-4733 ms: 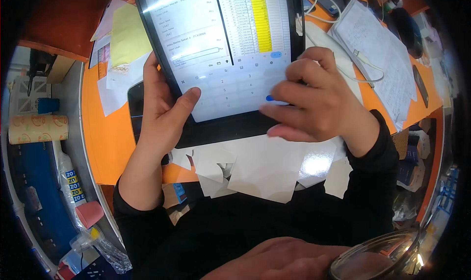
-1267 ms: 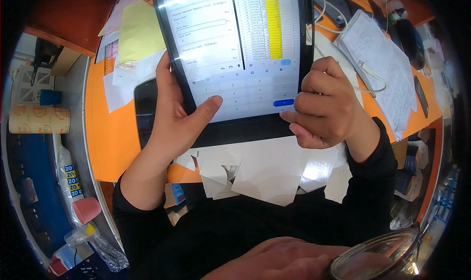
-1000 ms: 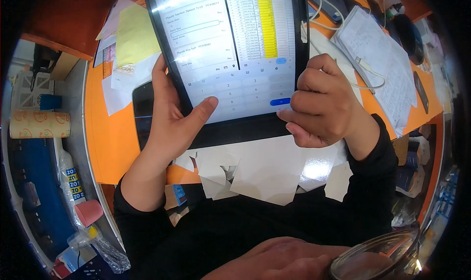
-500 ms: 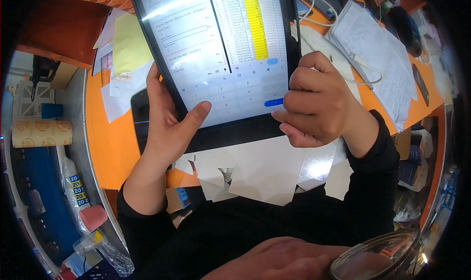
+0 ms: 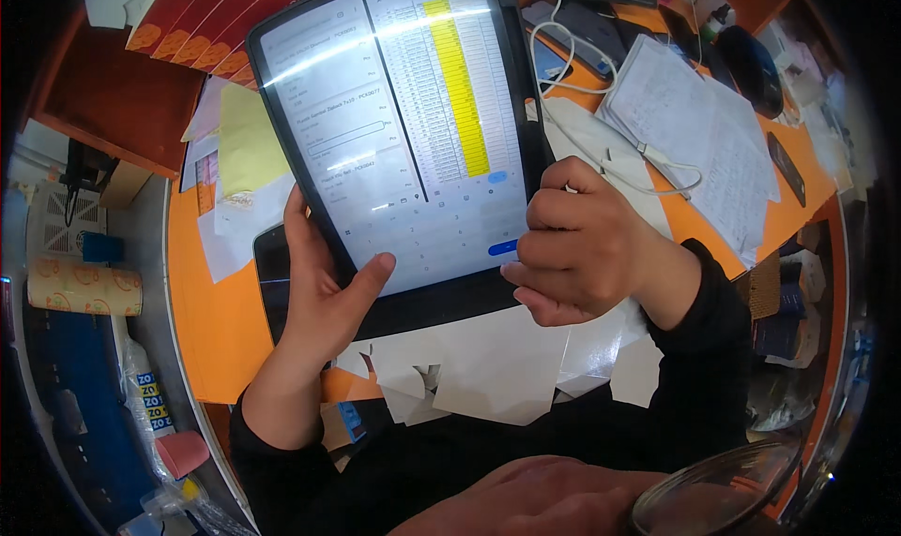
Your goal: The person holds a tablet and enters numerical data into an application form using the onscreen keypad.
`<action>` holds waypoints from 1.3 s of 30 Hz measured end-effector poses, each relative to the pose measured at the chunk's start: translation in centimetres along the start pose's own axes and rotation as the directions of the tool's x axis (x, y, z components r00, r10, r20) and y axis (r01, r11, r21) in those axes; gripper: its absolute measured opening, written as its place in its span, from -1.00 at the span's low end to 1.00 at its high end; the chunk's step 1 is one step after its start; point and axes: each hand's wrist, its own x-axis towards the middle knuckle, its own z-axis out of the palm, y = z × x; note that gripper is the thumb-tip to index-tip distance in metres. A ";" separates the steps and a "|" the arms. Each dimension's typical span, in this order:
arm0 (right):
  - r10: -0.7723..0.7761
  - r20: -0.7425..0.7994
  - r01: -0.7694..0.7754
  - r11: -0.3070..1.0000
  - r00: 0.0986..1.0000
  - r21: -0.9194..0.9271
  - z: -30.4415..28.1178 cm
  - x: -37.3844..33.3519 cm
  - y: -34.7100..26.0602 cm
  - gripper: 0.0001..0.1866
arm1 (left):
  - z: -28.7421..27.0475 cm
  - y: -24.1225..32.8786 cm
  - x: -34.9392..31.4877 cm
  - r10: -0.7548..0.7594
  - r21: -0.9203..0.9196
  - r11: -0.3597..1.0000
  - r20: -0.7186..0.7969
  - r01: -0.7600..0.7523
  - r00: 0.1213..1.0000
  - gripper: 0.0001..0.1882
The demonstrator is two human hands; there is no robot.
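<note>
A tablet (image 5: 432, 193) in a black frame tilts in front of me. Its lit screen shows a form on the left, a table with a yellow column on the right and a number keypad below. My left hand (image 5: 324, 292) grips the lower left corner, thumb on the front over the keypad and the other fingers behind. Against the lower right edge is my right hand (image 5: 587, 245), its fingers curled in a fist beside a blue key. What those fingers enclose, if anything, is hidden.
Under the tablet lies an orange desk (image 5: 221, 329) with white sheets (image 5: 497, 376). Handwritten papers (image 5: 699, 132) and a white cable (image 5: 657, 156) lie to the right, with a dark phone (image 5: 786, 168) beyond. Yellow paper (image 5: 251, 142) lies left; a pink cup (image 5: 181, 454) is lower left.
The whole view has shifted, with desk, tablet and both hands lower in the picture. More of the tablet's top now shows. Both hands keep the same pose, and the form looks the same.
</note>
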 end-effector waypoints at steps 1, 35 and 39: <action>-0.002 -0.010 0.002 1.000 1.000 0.003 0.1 0.0 0.0 -0.85 | 0.0 -0.1 0.0 0.001 0.000 1.000 0.002 -0.001 1.000 -0.03; 0.179 0.145 -0.119 0.929 0.973 -0.351 1.3 0.2 -1.2 -0.66 | -0.3 -0.5 -0.1 0.088 0.113 0.990 0.010 -0.088 0.996 -0.02; 0.237 0.228 -0.126 0.901 0.945 -0.414 2.1 0.0 -1.8 -0.65 | 0.0 -0.3 -0.1 0.070 0.083 0.994 -0.003 -0.070 0.998 -0.04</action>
